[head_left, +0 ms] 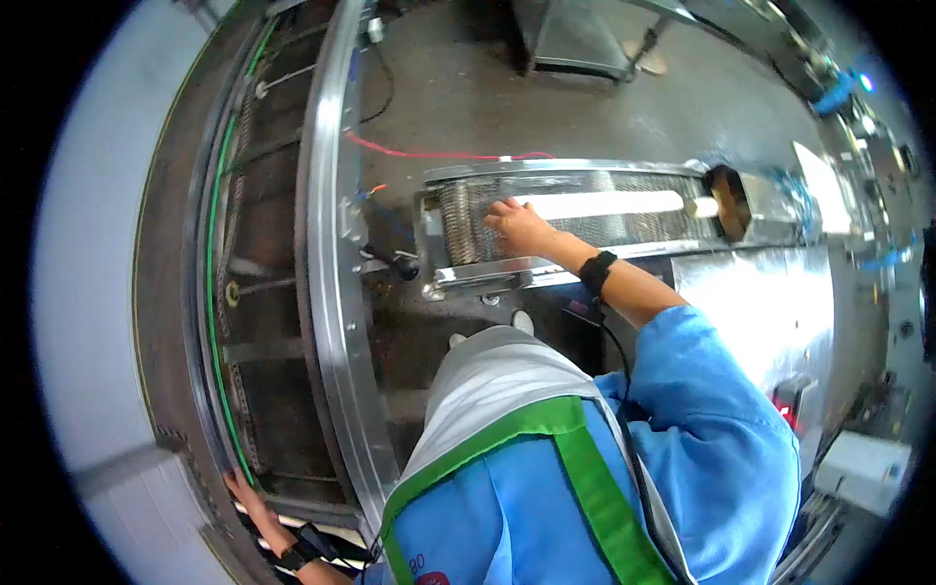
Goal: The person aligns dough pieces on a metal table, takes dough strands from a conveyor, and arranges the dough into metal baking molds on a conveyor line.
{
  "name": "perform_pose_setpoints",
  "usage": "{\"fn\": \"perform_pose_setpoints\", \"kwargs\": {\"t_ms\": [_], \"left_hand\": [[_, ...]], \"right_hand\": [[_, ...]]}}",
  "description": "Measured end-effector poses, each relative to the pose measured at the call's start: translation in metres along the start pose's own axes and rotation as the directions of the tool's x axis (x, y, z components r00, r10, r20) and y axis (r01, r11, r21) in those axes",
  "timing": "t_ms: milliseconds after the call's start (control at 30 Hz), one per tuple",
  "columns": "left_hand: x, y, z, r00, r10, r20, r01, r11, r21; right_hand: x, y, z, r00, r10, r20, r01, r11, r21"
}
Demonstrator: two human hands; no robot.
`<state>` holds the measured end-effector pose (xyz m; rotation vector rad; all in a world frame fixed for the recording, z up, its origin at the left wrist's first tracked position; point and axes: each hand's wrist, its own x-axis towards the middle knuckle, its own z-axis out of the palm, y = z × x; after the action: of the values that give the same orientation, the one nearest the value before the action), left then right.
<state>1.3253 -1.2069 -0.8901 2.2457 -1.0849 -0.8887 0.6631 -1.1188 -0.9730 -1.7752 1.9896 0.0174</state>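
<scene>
My right hand (522, 228) reaches over a mesh conveyor belt (463, 229), at the left end of a long white roll (604, 203). Its fingers look bent and a little apart, touching or nearly touching the roll's end. The roll lies lengthwise on the belt, and a short pale piece (701, 207) sits just past its right end, by a metal housing (765, 208). At the lower left, my left hand (253, 502) rests on the edge of a long frame with a green strip (213, 244), fingers stretched out. Nothing shows in it.
A thick metal rail (327, 244) runs between me and the long frame on the left. Right of me stands a shiny steel table (756, 302). A red hose or cable (419, 153) crosses the floor behind the belt. A metal stand (575, 44) is at the top.
</scene>
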Motion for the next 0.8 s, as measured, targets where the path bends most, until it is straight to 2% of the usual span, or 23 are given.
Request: {"fn": "perform_pose_setpoints", "kwargs": {"t_ms": [33,67,100,133,200,267,333,400,467,533,600,667,733,800], "left_hand": [[-0.025,0.061,0.035,0.986,0.145,0.077,-0.143,0.989,-0.024],[-0.026,0.088,0.057,0.978,0.175,0.111,-0.173,0.985,-0.026],[-0.024,0.113,0.082,0.903,0.337,0.267,-0.342,0.939,-0.029],[-0.03,0.139,0.112,0.777,0.476,0.413,-0.498,0.865,-0.06],[-0.064,0.188,0.174,0.589,0.547,0.595,-0.694,0.72,0.024],[-0.074,0.205,0.255,0.352,0.42,0.836,-0.65,0.753,-0.105],[-0.109,0.216,0.331,0.052,0.466,0.883,-0.933,0.337,-0.123],[-0.16,0.226,0.392,-0.081,0.51,0.856,-0.984,0.096,-0.151],[-0.19,0.232,0.443,-0.296,0.588,0.753,-0.955,-0.194,-0.225],[-0.227,0.24,0.463,-0.35,0.539,0.766,-0.937,-0.22,-0.273],[-0.238,0.243,0.484,-0.221,0.461,0.859,-0.968,-0.21,-0.137],[-0.238,0.244,0.493,-0.114,0.438,0.892,-0.978,-0.207,-0.023],[-0.225,0.236,0.492,-0.118,0.5,0.858,-0.982,-0.189,-0.025],[-0.227,0.241,0.478,-0.033,0.478,0.878,-0.989,-0.141,0.039]], "right_hand": [[-0.006,0.009,0.004,0.999,0.043,-0.014,-0.043,0.999,0.008],[-0.015,0.014,0.009,0.992,0.005,-0.123,0.0,0.999,0.039],[-0.022,0.025,0.015,0.972,-0.025,-0.233,0.041,0.997,0.063],[-0.031,0.031,0.02,0.954,0.021,-0.297,0.037,0.981,0.19],[-0.052,0.04,0.022,0.946,0.083,-0.312,0.011,0.957,0.289],[-0.079,0.051,0.031,0.914,0.2,-0.352,-0.089,0.948,0.307],[-0.113,0.069,0.035,0.869,0.308,-0.388,-0.185,0.929,0.321],[-0.15,0.088,0.035,0.837,0.399,-0.375,-0.279,0.9,0.335],[-0.186,0.107,0.037,0.779,0.484,-0.399,-0.302,0.847,0.437],[-0.227,0.12,0.034,0.729,0.594,-0.341,-0.361,0.756,0.546],[-0.245,0.126,0.019,0.688,0.701,-0.19,-0.495,0.644,0.583],[-0.25,0.144,0.039,0.64,0.703,-0.31,-0.465,0.676,0.572],[-0.236,0.145,0.032,0.653,0.651,-0.387,-0.497,0.754,0.43],[-0.206,0.143,0.023,0.707,0.534,-0.463,-0.494,0.842,0.216]]}}
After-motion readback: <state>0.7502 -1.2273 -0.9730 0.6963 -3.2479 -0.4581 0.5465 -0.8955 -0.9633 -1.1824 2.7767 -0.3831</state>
